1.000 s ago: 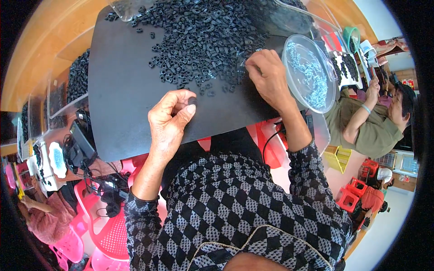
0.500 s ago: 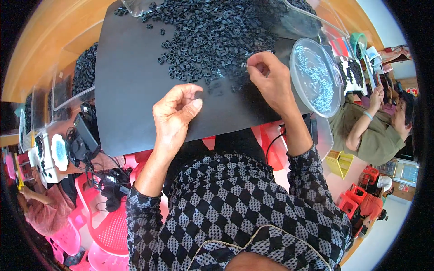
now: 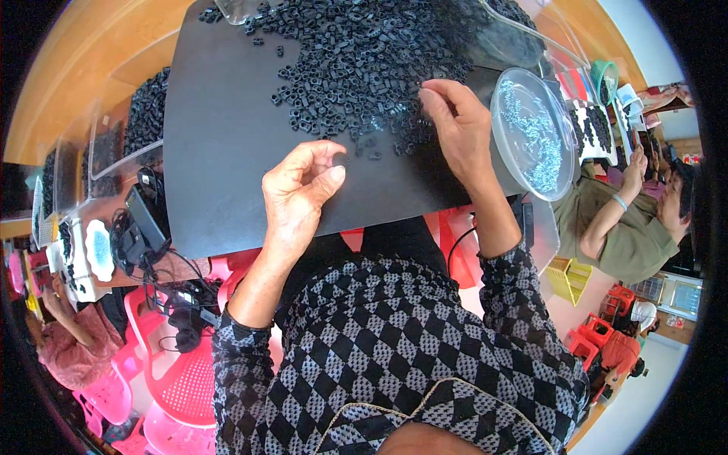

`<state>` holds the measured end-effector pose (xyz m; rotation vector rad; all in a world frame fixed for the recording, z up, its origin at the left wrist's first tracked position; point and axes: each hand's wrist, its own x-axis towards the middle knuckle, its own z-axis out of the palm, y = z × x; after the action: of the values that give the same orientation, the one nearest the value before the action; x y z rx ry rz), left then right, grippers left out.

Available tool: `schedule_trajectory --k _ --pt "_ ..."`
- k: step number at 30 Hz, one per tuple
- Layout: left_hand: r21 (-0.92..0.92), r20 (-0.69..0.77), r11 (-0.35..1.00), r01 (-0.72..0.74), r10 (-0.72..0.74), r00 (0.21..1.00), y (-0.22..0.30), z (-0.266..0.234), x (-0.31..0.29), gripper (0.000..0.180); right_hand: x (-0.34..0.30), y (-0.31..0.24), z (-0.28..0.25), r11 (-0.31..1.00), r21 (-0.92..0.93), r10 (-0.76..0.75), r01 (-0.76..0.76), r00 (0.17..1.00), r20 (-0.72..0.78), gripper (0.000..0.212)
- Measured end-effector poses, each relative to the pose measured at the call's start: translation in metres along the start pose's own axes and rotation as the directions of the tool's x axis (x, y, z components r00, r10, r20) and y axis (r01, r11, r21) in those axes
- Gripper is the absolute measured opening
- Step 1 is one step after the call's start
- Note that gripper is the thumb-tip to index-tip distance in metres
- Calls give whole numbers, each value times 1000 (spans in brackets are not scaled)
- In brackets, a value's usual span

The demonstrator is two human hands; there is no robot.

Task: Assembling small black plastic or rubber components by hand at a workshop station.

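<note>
- The left hand [image 3: 296, 184] pinches a small, dull-black, round-edged piece [image 3: 340, 160] above the flat black desk [image 3: 220, 152].
- The right hand [image 3: 464, 135] is beside a heap of small, hollow, black pieces [image 3: 356, 72]; whether its fingers hold anything is unclear.

Heaped black parts [image 3: 364, 72], a tub [image 3: 510, 154] of tiny pieces [image 3: 544, 152] and nearby co-workers [image 3: 635, 235] show an assembly workshop.

And nothing readable, not one word or number! Small red-and-white patch [image 3: 675, 321] way out between three and four o'clock, too tiny; black box [image 3: 145, 218] at nine o'clock, no clearer.
</note>
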<state>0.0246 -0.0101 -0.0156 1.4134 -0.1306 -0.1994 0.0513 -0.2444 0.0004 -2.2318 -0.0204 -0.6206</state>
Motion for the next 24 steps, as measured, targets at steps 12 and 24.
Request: schedule_trajectory --k 12,24 --pt "29 14 1000 -3 2 1000 0 -1 -1 20 3 0 -4 912 -223 -311 346 934 176 16" --pt "45 14 999 -6 6 1000 1 1 -2 19 9 -4 4 854 -246 -401 458 881 249 10"
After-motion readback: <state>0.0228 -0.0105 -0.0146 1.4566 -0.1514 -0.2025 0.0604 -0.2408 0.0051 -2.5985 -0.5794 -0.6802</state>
